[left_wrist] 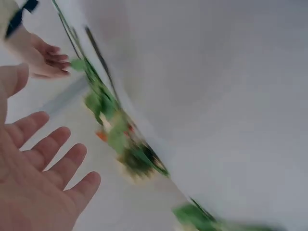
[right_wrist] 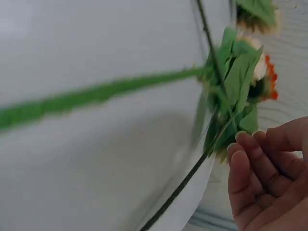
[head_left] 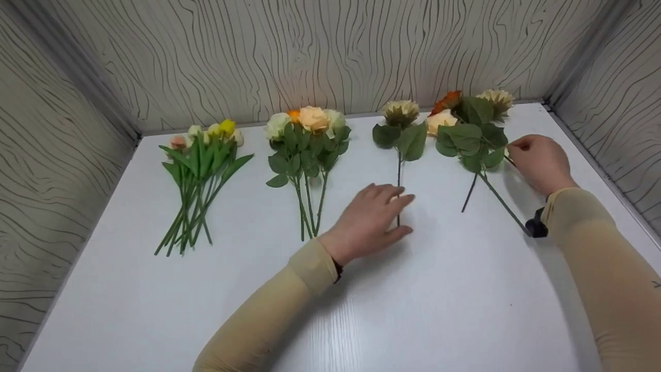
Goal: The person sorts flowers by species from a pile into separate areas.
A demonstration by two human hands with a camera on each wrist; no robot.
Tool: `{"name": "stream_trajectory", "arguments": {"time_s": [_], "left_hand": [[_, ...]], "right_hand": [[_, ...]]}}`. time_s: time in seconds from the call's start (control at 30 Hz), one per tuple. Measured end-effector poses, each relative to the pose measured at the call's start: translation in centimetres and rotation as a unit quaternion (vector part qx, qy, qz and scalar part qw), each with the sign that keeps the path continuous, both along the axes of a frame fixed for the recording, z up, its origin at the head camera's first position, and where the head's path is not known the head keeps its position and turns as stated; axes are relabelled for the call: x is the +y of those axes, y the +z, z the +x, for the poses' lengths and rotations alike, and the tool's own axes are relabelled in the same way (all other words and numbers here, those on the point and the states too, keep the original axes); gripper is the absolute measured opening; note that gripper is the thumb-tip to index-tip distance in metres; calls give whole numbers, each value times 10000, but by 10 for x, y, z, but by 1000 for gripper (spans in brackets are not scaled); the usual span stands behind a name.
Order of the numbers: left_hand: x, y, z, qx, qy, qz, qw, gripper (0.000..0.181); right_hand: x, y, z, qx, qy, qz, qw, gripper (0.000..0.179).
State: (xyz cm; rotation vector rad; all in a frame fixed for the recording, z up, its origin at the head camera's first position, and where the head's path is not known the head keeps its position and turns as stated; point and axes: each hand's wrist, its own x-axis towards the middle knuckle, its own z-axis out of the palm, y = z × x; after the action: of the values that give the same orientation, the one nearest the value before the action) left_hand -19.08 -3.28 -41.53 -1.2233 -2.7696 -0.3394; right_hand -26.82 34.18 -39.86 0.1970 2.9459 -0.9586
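My left hand (head_left: 369, 219), fingers spread and thumb apart, hovers by the lower stem (head_left: 399, 173) of a single cream flower (head_left: 401, 112); nothing is in its palm in the left wrist view. To the right, a loose group holds an orange-red flower (head_left: 447, 102), a peach rose (head_left: 440, 124) and a cream flower (head_left: 497, 103), their stems crossing. At this group's right edge my right hand (head_left: 542, 160) pinches a green leaf (head_left: 494, 158) between curled fingertips. In the right wrist view its fingers (right_wrist: 255, 163) meet beside the leaves, and a green stem (right_wrist: 96, 97) crosses in front.
Yellow, white and pink tulips (head_left: 199, 155) lie in a bunch at the left. Beside them lies a bunch of peach, orange and pale roses (head_left: 308, 147). All rest on a white table (head_left: 413, 305), with wood-grain patterned walls (head_left: 310, 51) at its back and sides.
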Motion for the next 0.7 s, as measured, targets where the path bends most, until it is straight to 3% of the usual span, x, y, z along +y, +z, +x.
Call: {"name": "stream_trajectory", "arguments": {"time_s": [0.17, 0.33, 0.57, 0.7], "left_hand": [[46, 9, 17, 90, -556, -279, 9980, 65], [75, 12, 22, 99, -707, -391, 9967, 64], [81, 4, 25, -208, -823, -409, 9955, 61], [77, 1, 21, -158, -898, -203, 9956, 57]], "right_hand": [[24, -6, 3, -407, 234, 539, 9974, 49], [24, -15, 6, -390, 259, 620, 9970, 39], [21, -23, 9, 127, 111, 842, 9963, 30], [23, -22, 14, 303, 33, 770, 9966, 33]]}}
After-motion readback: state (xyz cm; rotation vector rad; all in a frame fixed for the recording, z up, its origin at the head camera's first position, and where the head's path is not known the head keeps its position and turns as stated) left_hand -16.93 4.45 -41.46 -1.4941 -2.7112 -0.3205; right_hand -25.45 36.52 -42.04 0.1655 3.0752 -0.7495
